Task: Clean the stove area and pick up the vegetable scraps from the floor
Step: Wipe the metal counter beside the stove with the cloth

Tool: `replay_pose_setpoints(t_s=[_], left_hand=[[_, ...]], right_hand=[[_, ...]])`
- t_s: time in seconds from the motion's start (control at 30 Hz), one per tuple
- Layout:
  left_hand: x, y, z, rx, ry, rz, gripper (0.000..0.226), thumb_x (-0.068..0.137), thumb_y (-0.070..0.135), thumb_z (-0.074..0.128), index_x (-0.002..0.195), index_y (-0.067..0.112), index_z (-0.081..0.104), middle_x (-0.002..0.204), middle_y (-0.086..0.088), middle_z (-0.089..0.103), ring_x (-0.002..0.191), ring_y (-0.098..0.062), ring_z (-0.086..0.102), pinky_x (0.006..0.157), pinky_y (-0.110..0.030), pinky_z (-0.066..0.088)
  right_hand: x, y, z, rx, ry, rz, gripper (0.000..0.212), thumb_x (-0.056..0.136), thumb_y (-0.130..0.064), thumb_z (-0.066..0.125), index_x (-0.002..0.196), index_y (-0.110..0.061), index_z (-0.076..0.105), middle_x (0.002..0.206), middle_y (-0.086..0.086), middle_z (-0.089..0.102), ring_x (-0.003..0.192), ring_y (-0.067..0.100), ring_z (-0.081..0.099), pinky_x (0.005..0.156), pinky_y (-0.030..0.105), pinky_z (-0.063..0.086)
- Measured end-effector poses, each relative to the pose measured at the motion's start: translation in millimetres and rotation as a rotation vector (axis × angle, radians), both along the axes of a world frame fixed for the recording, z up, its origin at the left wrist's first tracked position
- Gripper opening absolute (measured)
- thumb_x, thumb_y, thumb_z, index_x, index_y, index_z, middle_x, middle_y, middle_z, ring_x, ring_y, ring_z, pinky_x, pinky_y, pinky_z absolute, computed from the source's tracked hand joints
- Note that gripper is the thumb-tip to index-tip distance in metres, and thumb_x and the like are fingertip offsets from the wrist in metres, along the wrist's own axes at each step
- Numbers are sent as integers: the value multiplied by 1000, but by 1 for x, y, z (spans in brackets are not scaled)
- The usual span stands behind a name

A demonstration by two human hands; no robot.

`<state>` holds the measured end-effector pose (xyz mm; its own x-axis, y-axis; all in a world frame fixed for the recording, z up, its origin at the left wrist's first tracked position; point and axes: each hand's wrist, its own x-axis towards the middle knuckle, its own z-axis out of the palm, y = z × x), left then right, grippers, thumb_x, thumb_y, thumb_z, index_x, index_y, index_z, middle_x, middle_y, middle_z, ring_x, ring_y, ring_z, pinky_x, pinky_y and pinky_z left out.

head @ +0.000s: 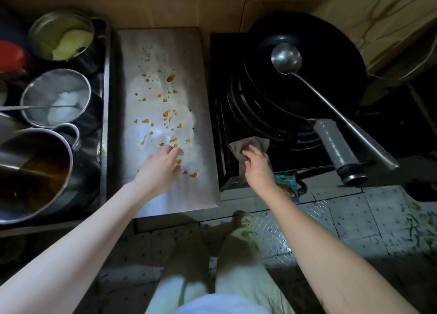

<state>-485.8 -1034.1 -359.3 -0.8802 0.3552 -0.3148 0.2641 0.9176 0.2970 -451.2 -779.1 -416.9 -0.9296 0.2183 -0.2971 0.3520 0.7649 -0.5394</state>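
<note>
The cloth point(254, 143) is gripped by the right hand point(259, 169) at the stove's point(221, 96) 7 o'clock corner, evidently for wiping. The left hand point(163, 164), fingers relaxed, is rested on the spattered steel plate point(189, 53). Vegetable scraps point(417, 221) are seen on the floor point(350, 221) at 4 o'clock.

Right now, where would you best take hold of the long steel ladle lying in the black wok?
Grip the long steel ladle by its thick handle end, coming from the near right side. Its bowl rests inside the black wok, while the handle slants out over the rim toward the front right.
</note>
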Motion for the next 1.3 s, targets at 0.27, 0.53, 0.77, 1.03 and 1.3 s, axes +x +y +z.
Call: replay_pose_setpoints(t_s=[0.27, 0.53, 0.77, 1.03, 1.3], left_hand=[[16, -29, 5, 33, 61, 23, 32, 94, 20, 51, 126, 16, 49, 130, -6, 50, 100, -26, 57, 79, -33, 44], [36, -51, 2, 22, 69, 83, 33, 93, 21, 52, 125, 17, 50, 130, -5, 51, 100, -25, 58, 84, -37, 45], [49, -66, 2, -31, 88, 146, 34, 92, 20, 50, 126, 16, 50, 130, -4, 50, 109, -26, 54, 84, -36, 43], [69, -70, 5, 4, 84, 216, 34, 93, 20, 52, 127, 16, 51, 132, -5, 49, 110, -25, 54, 86, -34, 47], [95, -84, 9, 7, 106, 304, 32, 90, 18, 55, 122, 15, 54, 129, -5, 52, 106, -24, 57, 81, -34, 51]], right_hand=[[-22, -14, 10, -41, 11, -30, 38, 94, 0, 42, 130, -8, 54, 147, 4, 38, 132, 28, 36, 114, 36, 27], [25, -14, 19, -77, 30, 28, 37, 92, 0, 49, 127, -7, 56, 142, 5, 44, 130, 25, 41, 113, 35, 30], [26, -30, 54, -85, 150, 89, 37, 91, 0, 51, 128, -8, 56, 141, 5, 45, 130, 22, 40, 113, 35, 31], [35, -80, 62, -163, 138, 331, 37, 90, 1, 53, 126, -7, 57, 142, 4, 45, 132, 20, 39, 114, 30, 28], [26, -112, 31, -144, 43, 435, 43, 92, 1, 49, 134, -11, 50, 152, 3, 30, 139, 20, 27, 113, 22, 14]])
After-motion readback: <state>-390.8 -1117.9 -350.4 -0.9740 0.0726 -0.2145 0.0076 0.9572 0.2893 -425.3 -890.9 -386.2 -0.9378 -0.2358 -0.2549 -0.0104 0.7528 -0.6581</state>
